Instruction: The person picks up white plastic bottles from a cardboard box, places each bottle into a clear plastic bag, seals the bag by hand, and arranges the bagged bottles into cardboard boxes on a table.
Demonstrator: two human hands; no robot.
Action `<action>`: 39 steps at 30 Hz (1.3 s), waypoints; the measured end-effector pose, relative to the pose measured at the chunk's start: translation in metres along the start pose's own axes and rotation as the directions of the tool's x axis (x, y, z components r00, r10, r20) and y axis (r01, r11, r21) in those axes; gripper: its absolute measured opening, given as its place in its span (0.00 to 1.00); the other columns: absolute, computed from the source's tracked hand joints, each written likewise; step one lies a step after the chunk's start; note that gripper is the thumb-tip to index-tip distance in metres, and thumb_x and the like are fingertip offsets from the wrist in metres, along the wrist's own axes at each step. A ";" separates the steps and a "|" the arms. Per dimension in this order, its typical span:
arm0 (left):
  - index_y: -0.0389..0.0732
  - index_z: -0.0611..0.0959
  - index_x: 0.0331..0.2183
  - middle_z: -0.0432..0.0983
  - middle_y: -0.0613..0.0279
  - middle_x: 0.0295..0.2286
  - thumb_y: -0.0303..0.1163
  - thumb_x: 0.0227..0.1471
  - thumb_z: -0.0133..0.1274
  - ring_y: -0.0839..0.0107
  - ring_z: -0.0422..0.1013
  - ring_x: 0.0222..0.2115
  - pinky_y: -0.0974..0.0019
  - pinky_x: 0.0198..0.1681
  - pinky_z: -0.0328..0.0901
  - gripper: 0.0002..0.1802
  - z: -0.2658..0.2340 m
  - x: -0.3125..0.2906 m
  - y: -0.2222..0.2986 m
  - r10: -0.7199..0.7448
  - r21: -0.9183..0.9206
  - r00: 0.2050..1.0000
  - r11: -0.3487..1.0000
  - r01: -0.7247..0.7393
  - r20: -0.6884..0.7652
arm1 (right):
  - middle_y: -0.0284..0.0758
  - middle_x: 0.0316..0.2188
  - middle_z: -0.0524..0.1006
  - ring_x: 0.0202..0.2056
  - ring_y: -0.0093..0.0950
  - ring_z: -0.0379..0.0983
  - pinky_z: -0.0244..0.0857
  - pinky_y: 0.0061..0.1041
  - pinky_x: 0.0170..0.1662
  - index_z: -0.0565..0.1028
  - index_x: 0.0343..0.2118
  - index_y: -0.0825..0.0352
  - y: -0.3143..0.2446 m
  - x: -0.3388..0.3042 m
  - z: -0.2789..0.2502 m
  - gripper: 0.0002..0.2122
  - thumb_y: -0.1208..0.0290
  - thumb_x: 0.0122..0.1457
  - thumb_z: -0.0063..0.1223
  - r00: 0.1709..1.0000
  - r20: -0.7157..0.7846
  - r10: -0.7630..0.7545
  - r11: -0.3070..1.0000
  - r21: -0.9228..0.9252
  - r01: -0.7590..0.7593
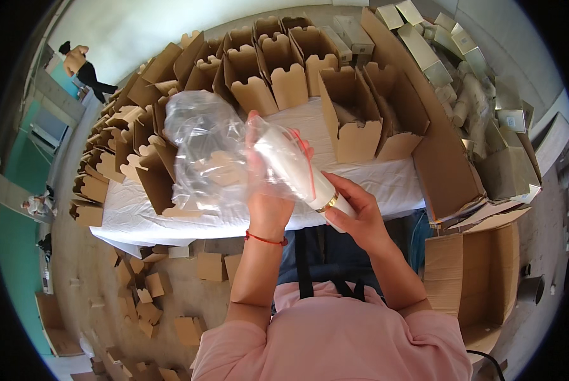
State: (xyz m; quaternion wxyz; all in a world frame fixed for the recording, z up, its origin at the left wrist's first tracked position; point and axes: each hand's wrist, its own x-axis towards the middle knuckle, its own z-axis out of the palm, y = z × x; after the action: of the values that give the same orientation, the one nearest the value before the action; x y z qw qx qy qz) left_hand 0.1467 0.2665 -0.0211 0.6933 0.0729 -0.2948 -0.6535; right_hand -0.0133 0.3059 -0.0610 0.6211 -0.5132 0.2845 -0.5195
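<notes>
A white tapered handheld device with a gold band (pixel 291 166) is tilted in front of me, its upper part inside a clear plastic bag (pixel 208 149). My left hand (pixel 270 190) cradles the device from beneath through the film, thumb on one side and fingertips curling round the other. The bag's loose part billows out to the left of that hand. My right hand (pixel 362 214) grips the narrow bare end below the gold band between thumb and fingers. What exactly the device is cannot be made out.
Open cardboard boxes (pixel 252 79) line the far and left sides of the white-covered table (pixel 386 184). To the right, a large carton (pixel 449 152) adjoins a pile of pale boxes (pixel 424 51). Small cartons (pixel 148 311) litter the floor. A person (pixel 84 70) is at far left.
</notes>
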 end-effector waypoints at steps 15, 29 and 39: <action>0.34 0.65 0.51 0.68 0.53 0.46 0.30 0.56 0.37 0.63 0.65 0.48 0.62 0.53 0.59 0.20 -0.066 -0.015 -0.025 0.053 0.754 0.995 0.656 0.031 -0.087 | 0.40 0.45 0.68 0.42 0.34 0.69 0.64 0.26 0.44 0.67 0.49 0.65 -0.003 0.003 -0.003 0.26 0.80 0.43 0.57 0.902 -0.042 -0.430 0.698 -0.649 0.303; 0.36 0.63 0.53 0.67 0.55 0.47 0.41 0.57 0.42 0.63 0.64 0.49 0.60 0.54 0.57 0.27 -0.017 -0.042 -0.060 -0.278 0.288 0.949 0.906 0.311 -0.151 | 0.44 0.47 0.67 0.42 0.39 0.69 0.64 0.31 0.46 0.58 0.52 0.69 0.011 0.009 0.013 0.31 0.75 0.43 0.60 0.779 -0.229 -0.583 0.639 -0.722 0.266; 0.40 0.68 0.47 0.70 0.56 0.42 0.45 0.59 0.36 0.64 0.68 0.44 0.63 0.50 0.62 0.22 -0.048 -0.036 -0.054 -0.496 -0.204 0.823 0.867 0.455 -0.278 | 0.35 0.37 0.71 0.35 0.21 0.70 0.65 0.20 0.41 0.66 0.45 0.71 0.022 0.004 -0.015 0.17 0.81 0.51 0.53 0.892 -0.190 -0.410 0.881 -0.334 0.334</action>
State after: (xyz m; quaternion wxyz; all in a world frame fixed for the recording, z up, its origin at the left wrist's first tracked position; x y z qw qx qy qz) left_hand 0.1256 0.2796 -0.0976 0.5498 0.2047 -0.1079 -0.8026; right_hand -0.0178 0.2956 -0.0858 0.3842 -0.5732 0.3308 -0.6437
